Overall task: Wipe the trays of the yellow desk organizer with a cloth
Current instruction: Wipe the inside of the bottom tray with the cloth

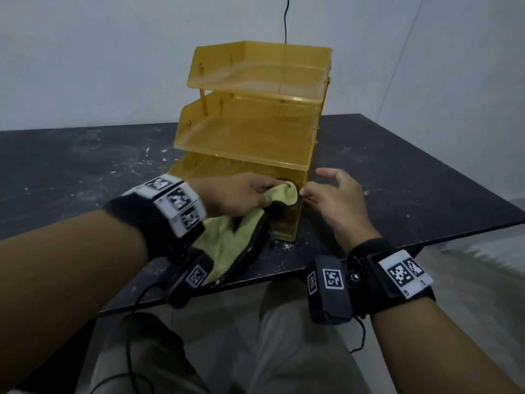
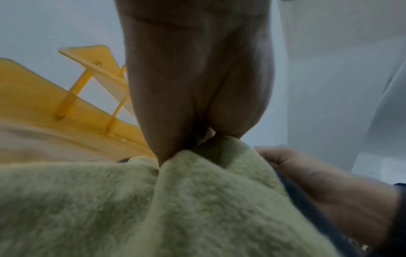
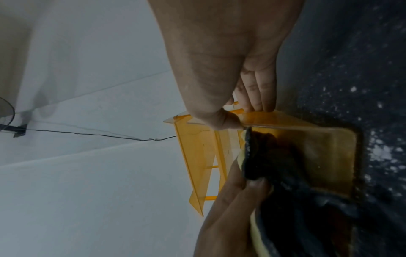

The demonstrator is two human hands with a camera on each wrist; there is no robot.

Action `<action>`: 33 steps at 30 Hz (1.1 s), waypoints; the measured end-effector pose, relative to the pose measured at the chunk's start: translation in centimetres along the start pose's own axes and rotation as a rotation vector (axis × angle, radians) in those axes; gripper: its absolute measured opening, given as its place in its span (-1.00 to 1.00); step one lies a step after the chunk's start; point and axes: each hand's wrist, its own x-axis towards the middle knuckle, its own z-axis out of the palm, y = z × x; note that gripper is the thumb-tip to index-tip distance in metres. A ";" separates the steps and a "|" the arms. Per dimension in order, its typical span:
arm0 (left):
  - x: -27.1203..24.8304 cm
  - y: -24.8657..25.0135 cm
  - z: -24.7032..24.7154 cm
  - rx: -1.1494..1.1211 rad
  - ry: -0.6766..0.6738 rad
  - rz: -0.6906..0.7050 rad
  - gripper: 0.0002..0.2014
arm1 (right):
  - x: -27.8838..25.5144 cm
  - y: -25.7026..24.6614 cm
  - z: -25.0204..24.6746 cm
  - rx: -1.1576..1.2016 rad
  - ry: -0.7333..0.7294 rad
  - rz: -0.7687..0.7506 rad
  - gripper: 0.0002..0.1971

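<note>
Yellow translucent desk organizer (image 1: pixel 250 132), three stepped trays, stands centre frame on a dark speckled table (image 1: pixel 71 166). Left hand (image 1: pixel 241 194) grips a pale green cloth (image 1: pixel 227 243) with dark edging, bunched at the bottom tray's front right corner. Right hand (image 1: pixel 332 197), fingers loosely spread, thumb and fingertips touching that corner's edge, holding nothing.

organizer (image 1: pixel 250 132) sits on bench (image 1: pixel 85 166), toward the rear edge, three trays stacked. cloth (image 1: pixel 227 240) in front of bottom tray, draped toward near bench edge. left hand (image 1: pixel 238 194) on cloth at tray front; right hand (image 1: pixel 335 200) just right of it, beside tray corner
</note>
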 end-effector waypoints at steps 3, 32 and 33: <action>2.1 1.0 0.8 0.054 -0.078 -0.011 -0.54 | 0.2 0.0 -0.5 0.072 -0.044 0.037 -0.45; 3.4 -0.1 1.4 0.011 -0.059 0.027 -0.63 | 0.1 0.4 -0.8 0.116 -0.086 0.030 -0.46; 2.6 -0.3 1.5 -0.007 -0.094 0.036 -0.62 | 0.1 0.3 -0.7 0.074 -0.084 0.021 -0.47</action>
